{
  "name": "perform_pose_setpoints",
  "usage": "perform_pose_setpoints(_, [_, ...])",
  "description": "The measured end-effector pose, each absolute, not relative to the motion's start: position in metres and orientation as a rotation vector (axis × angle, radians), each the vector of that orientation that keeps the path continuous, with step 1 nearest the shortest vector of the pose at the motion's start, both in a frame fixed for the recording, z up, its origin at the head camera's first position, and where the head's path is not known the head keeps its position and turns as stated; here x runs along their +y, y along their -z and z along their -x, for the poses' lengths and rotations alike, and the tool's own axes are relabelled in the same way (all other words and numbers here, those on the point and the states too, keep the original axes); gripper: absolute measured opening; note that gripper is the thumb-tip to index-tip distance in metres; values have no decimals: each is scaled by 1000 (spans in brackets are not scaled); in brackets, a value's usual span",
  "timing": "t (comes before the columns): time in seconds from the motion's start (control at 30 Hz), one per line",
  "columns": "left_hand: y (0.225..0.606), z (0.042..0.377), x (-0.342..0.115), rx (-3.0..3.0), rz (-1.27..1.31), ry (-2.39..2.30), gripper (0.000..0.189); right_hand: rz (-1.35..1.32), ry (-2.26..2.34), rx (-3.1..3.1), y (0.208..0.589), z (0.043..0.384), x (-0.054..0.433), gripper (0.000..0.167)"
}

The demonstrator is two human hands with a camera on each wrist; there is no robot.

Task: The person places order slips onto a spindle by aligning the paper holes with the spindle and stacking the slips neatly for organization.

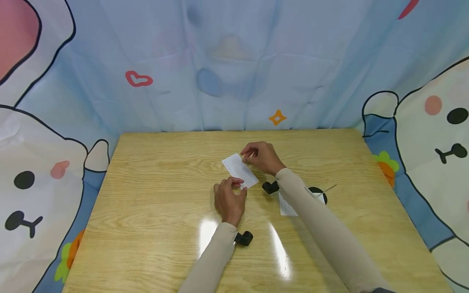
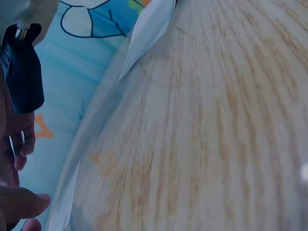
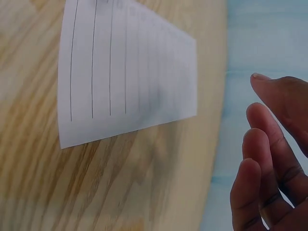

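Observation:
A small white paper slip (image 1: 237, 167) lies at an angle on the wooden table, and ruled lines cross the paper (image 3: 120, 82) in the right wrist view. At its near edge is my left hand (image 1: 230, 200), index finger over the slip and thumb beside its corner. My right hand (image 1: 264, 158) hovers by the slip's upper right edge. In the right wrist view its thumb (image 3: 284, 98) and fingers stand apart with nothing between them. Another white paper (image 1: 287, 206) lies partly hidden beneath my right forearm.
Beside the second paper show a dark round thing (image 1: 318, 194) and a thin stick-like thing (image 1: 327, 190). Black wrist cameras (image 1: 244, 238) project from both sleeves. A cartoon-print curtain (image 1: 234, 101) hangs behind the wooden table (image 1: 154, 195).

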State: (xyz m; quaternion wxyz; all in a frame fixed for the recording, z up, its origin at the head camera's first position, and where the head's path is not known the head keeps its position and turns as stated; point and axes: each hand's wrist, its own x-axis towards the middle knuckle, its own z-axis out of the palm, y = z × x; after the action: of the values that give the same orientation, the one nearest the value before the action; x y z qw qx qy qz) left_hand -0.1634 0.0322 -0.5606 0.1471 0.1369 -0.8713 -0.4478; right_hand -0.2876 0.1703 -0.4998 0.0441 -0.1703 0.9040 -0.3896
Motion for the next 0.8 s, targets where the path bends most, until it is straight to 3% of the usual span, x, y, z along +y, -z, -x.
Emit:
perform_pose_setpoints(0.47, [561,163,32,-2506,-388,1267,23,489,1001,2750,517,319,145,11])
perform_pose_setpoints(0.8, [561,163,35,-2509,-375,1234,23,470,778,2830,520,323,131,10])
